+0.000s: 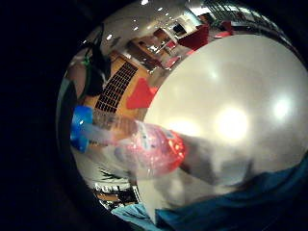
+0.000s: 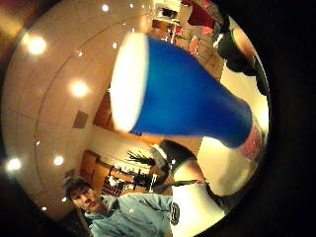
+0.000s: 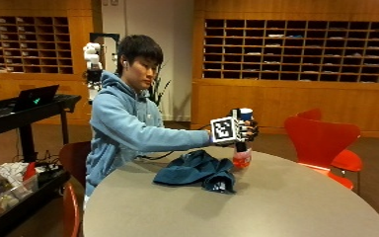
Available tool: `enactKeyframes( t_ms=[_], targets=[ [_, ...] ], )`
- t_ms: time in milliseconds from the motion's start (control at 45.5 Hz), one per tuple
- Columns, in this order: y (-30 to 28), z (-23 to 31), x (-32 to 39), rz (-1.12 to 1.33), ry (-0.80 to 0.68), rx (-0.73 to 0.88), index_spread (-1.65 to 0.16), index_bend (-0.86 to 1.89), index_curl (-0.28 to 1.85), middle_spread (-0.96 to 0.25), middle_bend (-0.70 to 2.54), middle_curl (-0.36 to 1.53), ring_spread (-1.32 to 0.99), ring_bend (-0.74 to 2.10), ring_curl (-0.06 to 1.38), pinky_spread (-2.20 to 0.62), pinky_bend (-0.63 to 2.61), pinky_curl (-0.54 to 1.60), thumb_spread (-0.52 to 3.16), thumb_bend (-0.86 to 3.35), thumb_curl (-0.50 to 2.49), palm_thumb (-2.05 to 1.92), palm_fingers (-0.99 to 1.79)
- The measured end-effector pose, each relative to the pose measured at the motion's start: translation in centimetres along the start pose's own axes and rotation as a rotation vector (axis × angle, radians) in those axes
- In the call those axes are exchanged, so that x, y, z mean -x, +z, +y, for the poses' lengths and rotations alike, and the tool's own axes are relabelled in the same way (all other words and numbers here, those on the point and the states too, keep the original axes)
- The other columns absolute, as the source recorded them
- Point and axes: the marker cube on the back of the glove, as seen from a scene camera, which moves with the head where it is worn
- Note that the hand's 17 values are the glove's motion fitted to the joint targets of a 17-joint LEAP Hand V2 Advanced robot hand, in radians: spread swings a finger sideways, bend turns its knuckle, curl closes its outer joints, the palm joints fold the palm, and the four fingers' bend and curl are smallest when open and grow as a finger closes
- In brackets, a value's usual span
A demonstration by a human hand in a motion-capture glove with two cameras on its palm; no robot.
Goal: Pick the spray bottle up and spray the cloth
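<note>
In the outside view the gloved right hand (image 3: 243, 129) grips the upper part of a spray bottle (image 3: 242, 157), which stands upright. The bottle has a blue top (image 2: 182, 96) and a clear body with a red label (image 1: 161, 149). Its base is at or just above the grey round table (image 3: 275, 202); I cannot tell which. A crumpled blue cloth (image 3: 197, 170) lies on the table right beside the bottle, towards the person. The cloth (image 1: 240, 207) also shows at the edge of the little finger side palm view.
A red chair (image 3: 321, 138) stands at the table's far right side. A dark cart (image 3: 18, 118) with a laptop is off to the left. A brown chair (image 3: 74, 158) is behind the seated person.
</note>
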Motion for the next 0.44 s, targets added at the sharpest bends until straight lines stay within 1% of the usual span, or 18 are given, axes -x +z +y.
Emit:
enactKeyframes(
  t_ms=[110,242,440],
  targets=[
    [-3.0,0.7,-0.2,0.025,-0.014,-0.089,-0.27,0.08,0.37,-0.14,0.31,0.42,-0.14,0.40,0.39,-0.11,0.43,0.38,0.78,-0.08,0.51,0.52,0.87],
    [-5.6,3.8,0.6,0.025,-0.046,-0.131,-0.28,0.10,0.34,-0.13,0.30,0.41,-0.13,0.39,0.38,-0.07,0.38,0.36,0.82,-0.05,0.46,0.49,0.86],
    [-8.2,7.7,0.5,0.104,-0.127,-0.176,-0.27,0.12,0.31,-0.13,0.31,0.42,-0.13,0.37,0.38,-0.04,0.32,0.34,0.85,-0.03,0.42,0.49,0.91]
  ],
)
